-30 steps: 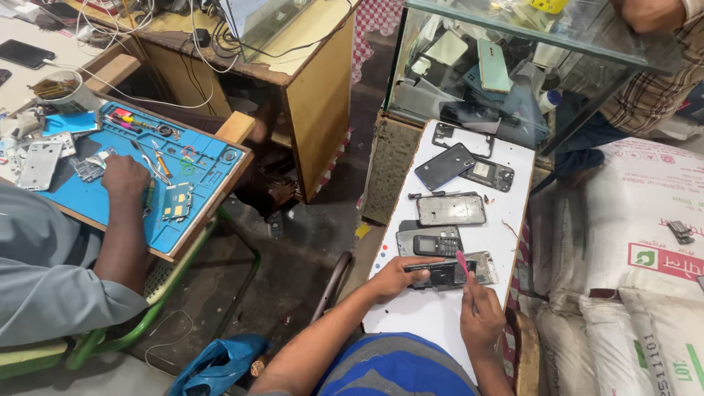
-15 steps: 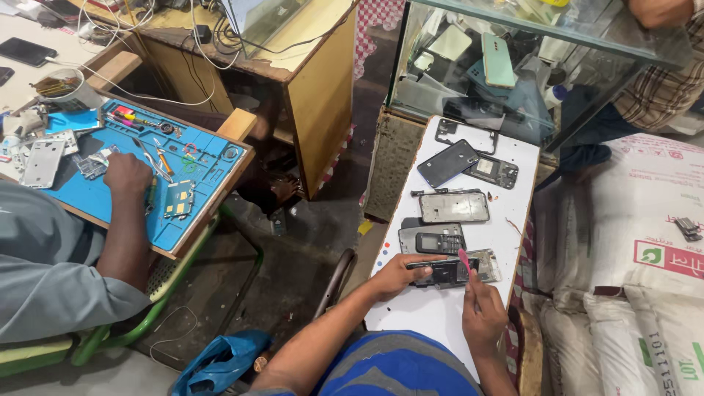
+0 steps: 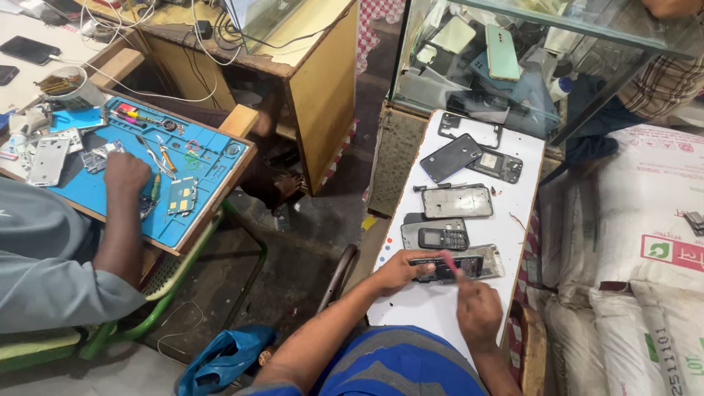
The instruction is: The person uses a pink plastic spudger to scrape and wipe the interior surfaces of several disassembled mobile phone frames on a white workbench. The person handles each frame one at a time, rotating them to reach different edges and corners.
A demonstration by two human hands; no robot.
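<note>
While a co-worker's hand (image 3: 126,170) rests on a blue repair mat (image 3: 88,192) off to the side, the person in front of me bends over a narrow white board (image 3: 440,308) strewn with phone parts. The left hand (image 3: 400,270) grasps a small dark phone (image 3: 445,268) lying flat near the board's near end, fingers curled round its left end. The right hand (image 3: 478,312) pinches a thin pink-handled tool (image 3: 449,262), its tip touching the phone's upper face. Just beyond lie a black keypad handset (image 3: 443,238), a silver phone frame (image 3: 457,202) and a dark back cover (image 3: 450,158). Stuffed white sacks (image 3: 631,279) stand just beside the board.
</note>
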